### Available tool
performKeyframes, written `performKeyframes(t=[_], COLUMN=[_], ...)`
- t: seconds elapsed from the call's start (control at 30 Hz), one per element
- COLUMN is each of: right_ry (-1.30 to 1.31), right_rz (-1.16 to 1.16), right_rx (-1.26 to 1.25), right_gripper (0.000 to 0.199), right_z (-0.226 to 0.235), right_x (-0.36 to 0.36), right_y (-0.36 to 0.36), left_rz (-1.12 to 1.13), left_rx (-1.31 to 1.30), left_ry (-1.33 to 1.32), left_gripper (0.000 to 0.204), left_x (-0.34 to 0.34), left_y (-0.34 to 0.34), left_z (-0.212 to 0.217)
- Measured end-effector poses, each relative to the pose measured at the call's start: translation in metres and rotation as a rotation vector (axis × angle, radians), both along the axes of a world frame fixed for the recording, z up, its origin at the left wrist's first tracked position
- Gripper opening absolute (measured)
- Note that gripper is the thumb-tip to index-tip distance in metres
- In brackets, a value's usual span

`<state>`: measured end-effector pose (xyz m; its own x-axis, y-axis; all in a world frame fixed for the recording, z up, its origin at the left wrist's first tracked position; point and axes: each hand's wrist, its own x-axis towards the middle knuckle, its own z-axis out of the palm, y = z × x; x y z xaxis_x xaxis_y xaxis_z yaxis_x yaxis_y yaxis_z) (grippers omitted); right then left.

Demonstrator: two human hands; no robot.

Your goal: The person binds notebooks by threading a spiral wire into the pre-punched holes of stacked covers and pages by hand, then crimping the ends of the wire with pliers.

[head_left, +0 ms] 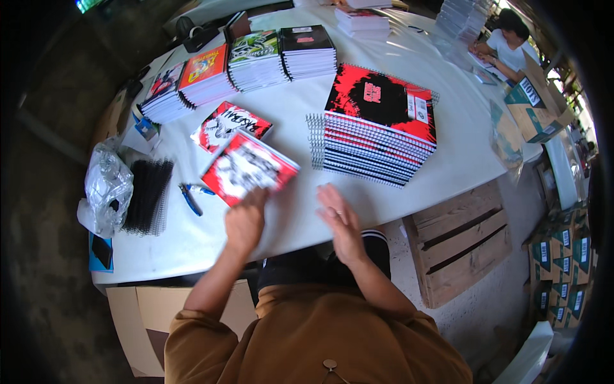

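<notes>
My left hand (246,217) is closed at the lower edge of a red and white notebook (251,168) with a black drawing on its cover, blurred as if in motion. Partly beneath it lies a similar notebook or stack with a red and white cover (224,127). My right hand (341,224) hovers by the table's front edge, fingers stretched, holding nothing. Just beyond it stands a tall pile of spiral notebooks (377,150), red and black on top, with wire coils at the sides. Blue-handled pliers (190,200) lie left of my left hand.
Black spiral bindings (147,195) lie beside a clear plastic bag (110,182) at the left. Several notebook stacks (256,61) line the far side. A wooden pallet (457,240) and cardboard boxes (559,269) are on the right. Another person (511,48) sits at the far right.
</notes>
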<state>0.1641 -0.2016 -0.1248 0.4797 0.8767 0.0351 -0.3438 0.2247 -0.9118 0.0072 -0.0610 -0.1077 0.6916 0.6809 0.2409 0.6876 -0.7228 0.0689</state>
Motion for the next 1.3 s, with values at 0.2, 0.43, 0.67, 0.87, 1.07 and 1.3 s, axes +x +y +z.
performKeyframes(t=[0.2,0.43,0.67,0.87,1.07,1.3], right_ry=[0.445,0.248,0.226,0.11,-0.438,-1.179], right_rz=[0.083,-0.005,-0.085,-0.039,-0.064,-0.089], right_rx=[-0.054,-0.101,-0.05,0.02,-0.172,-0.219], right_gripper=[0.065,0.06,0.055,0.056,0.054,0.036], right_z=[-0.015,-0.015,-0.031,-0.043,-0.039,-0.013], right_x=[-0.009,0.003,0.006,0.009,0.014,0.019], right_y=[0.01,0.0,0.015,0.013,0.025,0.041], left_rz=[0.015,0.038,0.037,0.078,0.254,0.291], left_rx=[-0.438,-0.096,-0.049,-0.363,-0.656,-0.979], left_ry=[-0.299,-0.536,-0.16,-0.105,-0.428,-0.958], left_gripper=[0.015,0.027,0.03,0.026,0.031,0.035], left_x=[-0.006,0.002,0.018,0.016,-0.005,-0.03], left_y=[-0.034,-0.044,-0.054,-0.029,-0.015,-0.011], left_z=[0.0,-0.01,-0.03,0.007,-0.001,-0.025])
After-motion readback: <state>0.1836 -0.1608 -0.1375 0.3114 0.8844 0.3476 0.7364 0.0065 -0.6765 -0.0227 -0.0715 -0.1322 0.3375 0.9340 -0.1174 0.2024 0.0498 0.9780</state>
